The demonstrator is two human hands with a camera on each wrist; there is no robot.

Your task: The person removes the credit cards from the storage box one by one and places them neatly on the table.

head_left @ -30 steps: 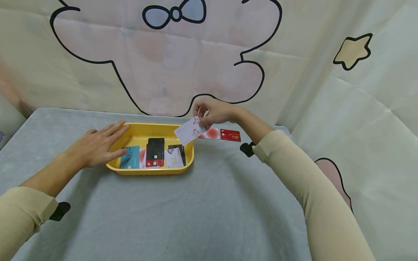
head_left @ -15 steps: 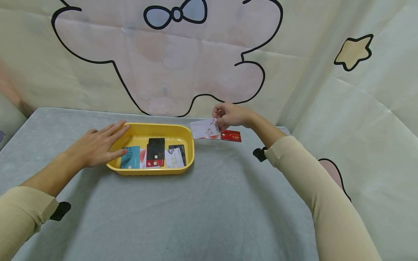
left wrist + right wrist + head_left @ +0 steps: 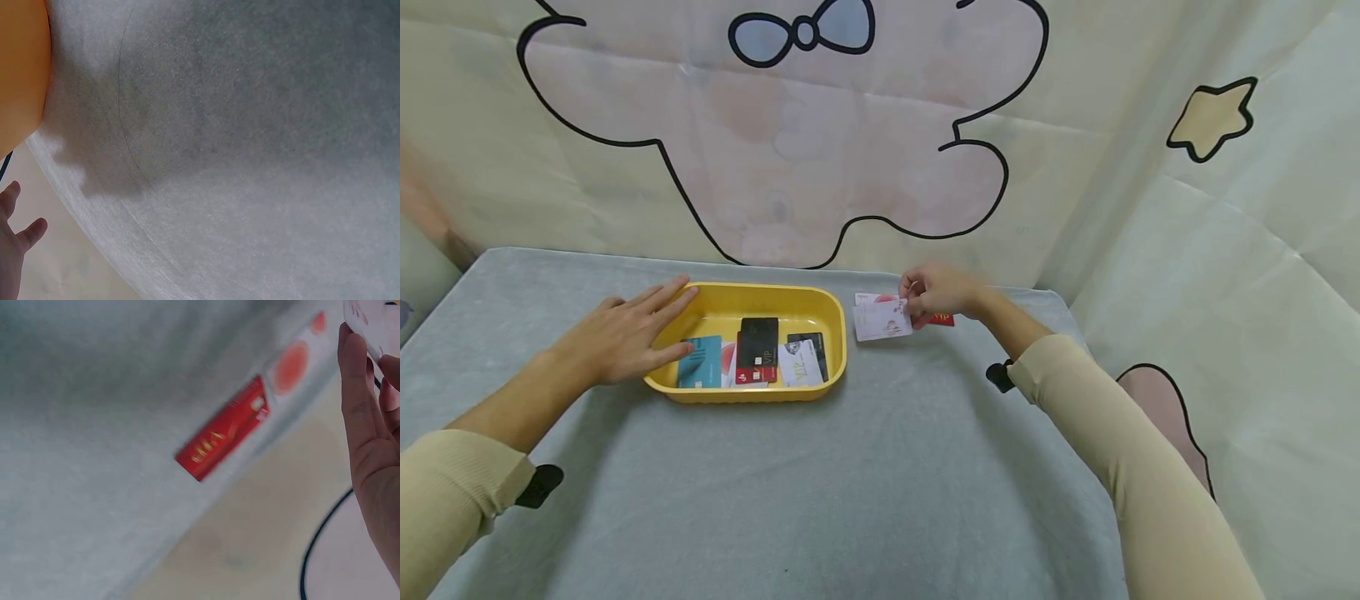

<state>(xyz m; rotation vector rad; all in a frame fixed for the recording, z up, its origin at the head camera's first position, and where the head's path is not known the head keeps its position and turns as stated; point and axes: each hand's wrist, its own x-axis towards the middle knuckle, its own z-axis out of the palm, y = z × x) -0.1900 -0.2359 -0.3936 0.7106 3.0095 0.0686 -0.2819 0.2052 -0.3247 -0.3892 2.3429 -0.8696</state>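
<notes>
In the head view my right hand (image 3: 943, 293) pinches a white card (image 3: 880, 320) with a pale pink pattern by its right edge, right of the yellow tray (image 3: 838, 367). Behind that card, a white card with red circles (image 3: 886, 298) lies on the table, partly covered. A red VIP card (image 3: 942, 319) beside it is half hidden by the hand; the right wrist view shows the whole red card (image 3: 222, 431). My left hand (image 3: 625, 333) rests on the tray's left rim, fingers spread and straight.
Inside the tray lie a teal card (image 3: 700, 362), a black card (image 3: 757, 340) over a red one, a white VIP card (image 3: 800, 363) and a dark card partly under it. Grey cloth covers the table (image 3: 820, 492). A printed curtain (image 3: 880, 125) hangs behind.
My right hand has carried the white card from above the tray's right end rightward, then down toward the cards on the table. The left hand and tray have stayed put.
</notes>
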